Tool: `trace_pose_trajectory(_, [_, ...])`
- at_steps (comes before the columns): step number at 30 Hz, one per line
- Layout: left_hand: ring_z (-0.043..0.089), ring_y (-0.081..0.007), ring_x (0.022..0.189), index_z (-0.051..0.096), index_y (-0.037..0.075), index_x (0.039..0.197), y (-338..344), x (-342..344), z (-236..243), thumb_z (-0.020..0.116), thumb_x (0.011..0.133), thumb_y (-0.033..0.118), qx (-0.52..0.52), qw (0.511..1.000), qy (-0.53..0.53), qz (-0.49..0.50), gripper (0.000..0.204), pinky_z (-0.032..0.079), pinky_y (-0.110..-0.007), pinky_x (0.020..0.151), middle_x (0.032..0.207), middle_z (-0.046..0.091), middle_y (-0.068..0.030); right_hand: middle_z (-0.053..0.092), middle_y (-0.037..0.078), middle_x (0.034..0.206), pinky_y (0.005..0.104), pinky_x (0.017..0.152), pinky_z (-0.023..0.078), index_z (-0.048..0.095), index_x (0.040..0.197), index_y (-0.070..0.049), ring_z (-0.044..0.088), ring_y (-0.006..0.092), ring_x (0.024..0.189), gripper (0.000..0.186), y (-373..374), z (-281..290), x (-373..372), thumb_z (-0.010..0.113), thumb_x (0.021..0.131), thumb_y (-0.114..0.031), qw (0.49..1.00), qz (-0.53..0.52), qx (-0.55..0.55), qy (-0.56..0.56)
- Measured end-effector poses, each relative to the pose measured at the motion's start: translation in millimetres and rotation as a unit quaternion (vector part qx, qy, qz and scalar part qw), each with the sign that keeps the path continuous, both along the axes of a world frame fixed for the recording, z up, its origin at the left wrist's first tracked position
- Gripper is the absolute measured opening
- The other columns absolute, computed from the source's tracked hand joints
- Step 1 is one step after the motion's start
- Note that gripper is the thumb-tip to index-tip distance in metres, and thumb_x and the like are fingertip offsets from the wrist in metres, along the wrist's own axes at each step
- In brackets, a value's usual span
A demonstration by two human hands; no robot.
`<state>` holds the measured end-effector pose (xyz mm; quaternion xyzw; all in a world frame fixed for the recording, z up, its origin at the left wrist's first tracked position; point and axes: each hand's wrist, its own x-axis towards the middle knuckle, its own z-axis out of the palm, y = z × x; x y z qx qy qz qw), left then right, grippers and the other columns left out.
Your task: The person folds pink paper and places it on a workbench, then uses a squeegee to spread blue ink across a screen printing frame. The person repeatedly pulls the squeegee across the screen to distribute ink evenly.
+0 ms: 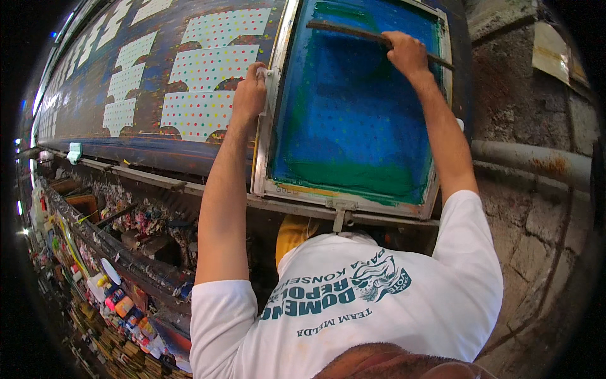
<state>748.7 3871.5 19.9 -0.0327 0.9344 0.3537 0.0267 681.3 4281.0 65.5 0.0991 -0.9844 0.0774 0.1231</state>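
A framed printing screen (356, 95) with blue mesh and green ink lies on the long table, its lower end near my body. My right hand (409, 55) grips a long, narrow squeegee (341, 28) across the upper part of the screen. My left hand (251, 91) is closed on the screen's left edge, at a pale fitting (267, 85). To the left, pale cut pieces with multicoloured dots (214, 63) lie in rows on the dark tabletop.
A rail (164, 180) runs along the table's near edge. Below left is a cluttered shelf (113, 290) with containers and rags. A rusty pipe (530, 161) and rough concrete floor (530, 240) are at right, with a beige board (549, 54) above.
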Motion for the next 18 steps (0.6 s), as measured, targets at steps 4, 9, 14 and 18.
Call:
trace_pose_trajectory(4, [0.068,-0.054,0.101,0.052,0.021,0.139,3.8,1.9,7.8,0.046,0.11,0.032,0.002,1.0,-0.025,0.016,0.032,0.05,-0.061,0.087,0.1,0.073,-0.0319,0.077,0.012,0.119,0.0512,0.094,0.06,0.074,0.129,-0.019,0.074,0.0363,0.107,0.043,13.2,-15.7,-74.5,0.067,0.087,-0.01,0.999,0.003,0.042,0.034])
trace_pose_trajectory(9, [0.068,-0.0528,0.099,0.053,0.021,0.138,8.1,1.5,7.1,0.047,0.109,0.031,-0.002,0.999,-0.012,0.031,0.031,0.049,-0.061,0.085,0.098,0.073,-0.0298,0.077,0.015,0.114,0.0534,0.092,0.06,0.075,0.124,-0.02,0.075,0.0391,0.104,0.037,15.8,-39.5,-145.7,0.07,0.087,-0.015,0.997,-0.027,0.058,0.048])
trace_pose_trajectory(14, [0.069,-0.0543,0.092,0.054,0.021,0.137,3.4,1.5,-1.0,0.048,0.11,0.031,0.01,1.0,0.0,0.021,0.029,0.048,-0.059,0.079,0.09,0.07,-0.0313,0.076,0.022,0.106,0.0548,0.091,0.058,0.078,0.105,-0.01,0.073,0.042,0.103,0.029,30.8,-29.4,-193.6,0.061,0.081,-0.014,0.997,0.03,0.074,-0.02])
trace_pose_trajectory(18, [0.067,-0.0556,0.095,0.054,0.02,0.136,1.0,1.9,-3.9,0.049,0.11,0.031,0.006,1.0,0.023,0.018,0.028,0.048,-0.06,0.081,0.091,0.071,-0.0297,0.076,0.026,0.1,0.0516,0.086,0.059,0.079,0.097,-0.004,0.073,0.0433,0.099,0.028,28.1,7.1,-191.8,0.063,0.077,-0.014,0.983,0.109,0.067,-0.132])
